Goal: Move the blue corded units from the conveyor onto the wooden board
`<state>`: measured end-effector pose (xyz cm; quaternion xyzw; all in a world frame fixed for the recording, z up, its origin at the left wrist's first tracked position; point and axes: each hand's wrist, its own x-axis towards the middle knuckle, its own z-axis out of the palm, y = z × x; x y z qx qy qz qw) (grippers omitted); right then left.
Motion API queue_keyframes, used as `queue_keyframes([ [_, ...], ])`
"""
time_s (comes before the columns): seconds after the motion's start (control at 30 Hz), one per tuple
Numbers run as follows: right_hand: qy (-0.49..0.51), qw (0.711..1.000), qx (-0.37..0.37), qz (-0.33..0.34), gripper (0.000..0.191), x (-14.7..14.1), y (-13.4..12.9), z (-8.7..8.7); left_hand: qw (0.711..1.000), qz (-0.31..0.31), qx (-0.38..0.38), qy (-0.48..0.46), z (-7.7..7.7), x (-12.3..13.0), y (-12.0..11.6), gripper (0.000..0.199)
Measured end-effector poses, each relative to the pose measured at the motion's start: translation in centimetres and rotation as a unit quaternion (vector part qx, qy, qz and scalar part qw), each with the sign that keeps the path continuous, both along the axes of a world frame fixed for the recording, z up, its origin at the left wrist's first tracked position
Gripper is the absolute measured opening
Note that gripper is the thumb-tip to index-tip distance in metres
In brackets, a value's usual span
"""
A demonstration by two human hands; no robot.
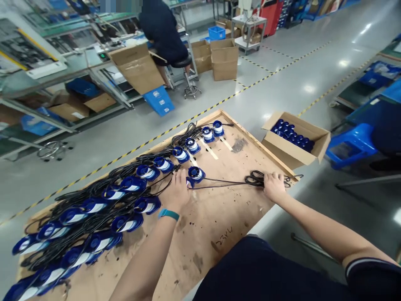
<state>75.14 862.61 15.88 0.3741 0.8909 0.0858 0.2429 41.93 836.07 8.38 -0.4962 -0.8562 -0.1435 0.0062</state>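
Reading the clock off the upright blue unit [196, 173], with 12 dead ahead. Biggest first: wooden worktop [200, 225], stained brown at 6, with a raised lip [257, 144] at 2. Next down, open carton [286, 154] holding blue parts [291, 134], between 2 and 3, just past that lip. Blue plastic stool [354, 146] farther out, nearly 3.

Then rows of blue units [145, 172] sweeping from 8 through 9 to almost 1, dark cables [120, 169] heaped among them. Easily the worst obstacle; would expect snags when dragging anything leftward.

Now the upright blue unit again, plus a second blue unit [189, 182] just beside at about 7, mostly hidden by the left hand [179, 188]. Probably lightish, stiff, maybe a bit slick; would grab round the body, never hoist by the lead. Left fingers close together over that second one, can't tell about any real grip.

Thinnest: black cable [255, 179], running toward 3 in two near-straight lines, then looped at the right hand [275, 186]. Right fingers curled and clamped on the bundle. Likely bendy, springy, hardly fragile; best held round all the loops at once.
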Motion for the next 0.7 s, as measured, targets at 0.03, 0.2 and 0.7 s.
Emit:
queue_keyframes([
  [0.03,-0.005,1.0,-0.007,-0.004,0.039,0.1,0.3,0.2,1.0,-0.006,-0.005,-0.001,0.1,0.2,0.3,0.063],
  [0.2,-0.019,0.974,-0.227,-0.005,0.036,0.5,2.8,3.8,0.998,-0.005,-0.039,-0.047,0.1,0.4,1.5,0.047],
  [0.7,0.187,0.636,-0.744,-0.083,0.037,-24.0,3.5,14.3,0.996,-0.03,0.044,-0.076,-0.4,-0.6,-2.4,0.018],
])
